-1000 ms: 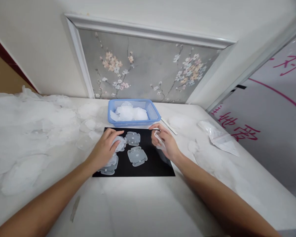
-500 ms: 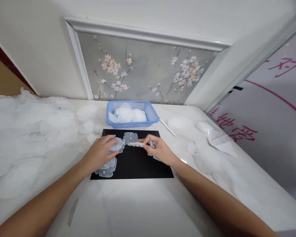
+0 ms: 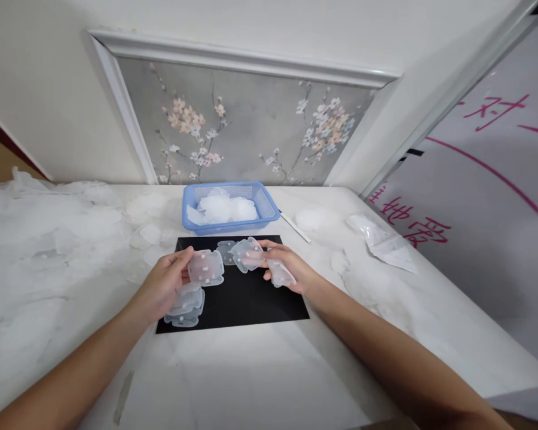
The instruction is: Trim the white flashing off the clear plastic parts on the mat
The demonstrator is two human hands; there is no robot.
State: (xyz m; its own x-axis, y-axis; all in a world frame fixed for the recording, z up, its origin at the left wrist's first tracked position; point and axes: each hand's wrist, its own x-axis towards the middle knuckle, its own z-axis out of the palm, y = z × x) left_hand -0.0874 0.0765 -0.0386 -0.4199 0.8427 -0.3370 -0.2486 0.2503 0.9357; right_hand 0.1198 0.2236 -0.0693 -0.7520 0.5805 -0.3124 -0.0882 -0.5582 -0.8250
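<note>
A white marbled desk [image 3: 224, 376] carries a black mat [image 3: 246, 301] lying flat near its middle, with a blue basket [image 3: 231, 227] standing just beyond the mat's far edge. A slim white stick [image 3: 296, 228] lies slantwise by the basket's right end. Translucent pieces [image 3: 58, 227] sprawl in a broad heap across the left side; a clear plastic bag [image 3: 383, 243] rests at right, near the desk's edge.

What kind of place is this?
Likely an indoor workspace, perhaps a home or small workshop: a marble-look table with translucent pieces in both hands, a blue basket holding more, and a framed floral panel behind.
</note>
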